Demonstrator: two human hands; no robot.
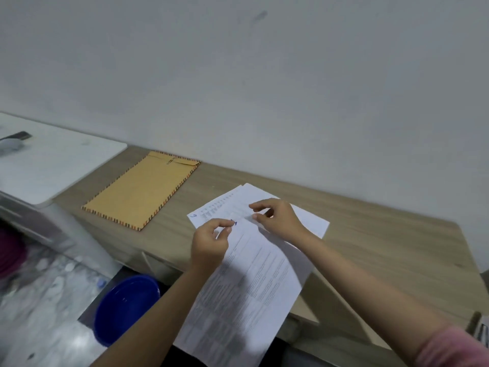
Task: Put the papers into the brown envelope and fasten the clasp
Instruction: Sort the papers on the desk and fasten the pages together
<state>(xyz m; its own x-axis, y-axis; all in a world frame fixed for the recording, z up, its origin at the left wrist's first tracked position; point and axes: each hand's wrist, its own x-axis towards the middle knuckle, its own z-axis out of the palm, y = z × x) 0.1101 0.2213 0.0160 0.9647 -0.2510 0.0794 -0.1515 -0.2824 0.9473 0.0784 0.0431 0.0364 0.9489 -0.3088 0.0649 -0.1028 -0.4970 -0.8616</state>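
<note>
The papers (pixel 246 274) are lying on the table (pixel 383 250), overhanging its near edge, with both hands pinching the top sheet: the left hand (pixel 209 245) and the right hand (pixel 277 219). Squaring the sheets first is advisable; the brown envelope (pixel 140 189) is waiting apart, leftward.

Brown envelope (pixel 141 189) flat, clasp (pixel 169 162) shut, printed papers (pixel 254 271) beside, overhanging desk edge

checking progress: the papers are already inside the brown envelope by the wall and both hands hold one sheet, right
Not quite. The head view shows the brown envelope lying flat by the wall, but the papers are still outside it on the desk. Left hand and right hand do hold one sheet.
</note>
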